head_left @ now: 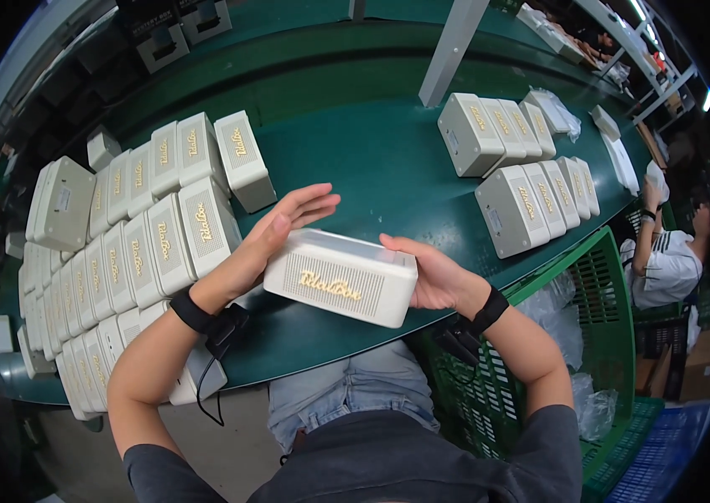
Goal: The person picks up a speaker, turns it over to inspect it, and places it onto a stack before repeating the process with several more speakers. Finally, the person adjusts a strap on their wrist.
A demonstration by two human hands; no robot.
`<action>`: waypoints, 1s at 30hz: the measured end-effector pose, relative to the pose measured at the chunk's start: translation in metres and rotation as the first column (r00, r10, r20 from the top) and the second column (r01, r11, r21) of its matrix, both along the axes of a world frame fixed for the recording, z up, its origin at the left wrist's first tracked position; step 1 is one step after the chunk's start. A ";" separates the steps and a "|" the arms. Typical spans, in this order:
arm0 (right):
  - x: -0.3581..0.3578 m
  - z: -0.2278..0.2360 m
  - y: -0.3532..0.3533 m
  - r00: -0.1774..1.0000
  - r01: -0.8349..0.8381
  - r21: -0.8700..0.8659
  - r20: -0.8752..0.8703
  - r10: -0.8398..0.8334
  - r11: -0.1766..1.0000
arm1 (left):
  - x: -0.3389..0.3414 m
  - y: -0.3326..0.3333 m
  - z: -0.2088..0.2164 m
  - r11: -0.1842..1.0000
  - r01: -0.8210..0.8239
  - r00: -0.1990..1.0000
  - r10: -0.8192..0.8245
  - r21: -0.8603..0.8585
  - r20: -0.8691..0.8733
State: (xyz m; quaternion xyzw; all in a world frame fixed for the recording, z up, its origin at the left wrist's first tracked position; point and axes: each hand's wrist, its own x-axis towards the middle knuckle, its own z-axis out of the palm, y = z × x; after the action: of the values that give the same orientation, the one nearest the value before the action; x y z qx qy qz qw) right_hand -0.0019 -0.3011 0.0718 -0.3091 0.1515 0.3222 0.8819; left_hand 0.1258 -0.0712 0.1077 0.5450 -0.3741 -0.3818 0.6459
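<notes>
One cream speaker (342,281) held up over near edge of green bench (355,168), gold-lettered grille toward wearer, right end tilted lower. Right hand (443,275): closed round speaker's right end, thumb along top edge. Left hand (292,220): open, empty, fingers extended to upper right, at speaker's upper left corner; contact cannot be told. Both elbows bent outward, wrists turned inward. Stacked speakers (149,251) on bench at left; smaller group (510,210) at right. Green crate (627,344) by right forearm, clear plastic (594,411) inside.
</notes>
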 end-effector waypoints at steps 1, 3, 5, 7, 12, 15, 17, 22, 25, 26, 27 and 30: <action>-0.001 -0.001 -0.003 0.999 -0.020 0.118 -0.031 0.024 0.993 | 0.000 -0.002 0.002 1.000 0.008 1.000 -0.008 0.002 0.001; -0.001 0.001 -0.003 0.997 -0.042 0.236 -0.055 0.057 0.971 | -0.002 -0.004 0.007 1.000 0.016 1.000 -0.016 0.009 0.003; -0.002 0.012 0.006 0.999 -0.037 0.218 -0.027 0.043 0.975 | -0.001 -0.005 0.004 0.999 -0.040 0.998 0.038 -0.034 -0.052; -0.002 0.017 0.015 0.998 -0.066 0.215 -0.011 0.070 0.974 | 0.004 -0.004 -0.004 0.980 -0.163 0.975 0.143 -0.112 -0.171; -0.017 0.041 0.011 0.834 0.460 -0.359 0.488 -0.257 0.812 | 0.021 -0.002 -0.030 0.871 -0.483 0.784 0.475 0.088 -0.399; -0.032 0.070 -0.012 0.896 0.247 0.530 0.194 -0.400 0.811 | 0.026 0.007 -0.034 0.942 -0.218 0.820 0.319 0.256 -0.476; -0.050 0.099 -0.022 0.950 0.156 0.769 0.056 -0.308 0.620 | 0.017 -0.003 -0.034 0.964 -0.105 0.883 0.203 0.243 -0.422; -0.084 0.130 -0.043 0.604 0.257 0.288 0.698 -0.386 0.923 | 0.002 -0.005 -0.037 0.960 -0.065 0.969 0.125 0.271 -0.212; -0.092 0.119 -0.032 0.240 0.825 0.080 0.847 -0.475 0.559 | 0.004 0.002 -0.035 0.952 -0.147 0.988 0.154 0.268 -0.005; -0.097 0.111 -0.031 0.142 0.915 0.063 0.874 -0.465 0.398 | 0.003 0.002 -0.034 0.954 -0.167 0.984 0.145 0.251 0.103; -0.106 0.105 -0.032 0.053 0.979 0.039 0.899 -0.436 0.198 | 0.001 -0.004 -0.033 0.963 -0.125 0.989 0.104 0.239 0.101; -0.120 0.048 -0.075 0.545 0.838 -0.524 0.819 -0.182 0.152 | -0.006 -0.013 -0.021 0.926 -0.366 0.673 0.331 -0.091 0.661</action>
State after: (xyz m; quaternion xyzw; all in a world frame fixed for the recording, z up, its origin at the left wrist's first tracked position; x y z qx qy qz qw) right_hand -0.1216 -0.3757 0.1200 -0.7317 0.1233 -0.2756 0.6111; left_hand 0.1195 -0.0844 0.0871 0.7216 -0.4590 -0.0409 0.5166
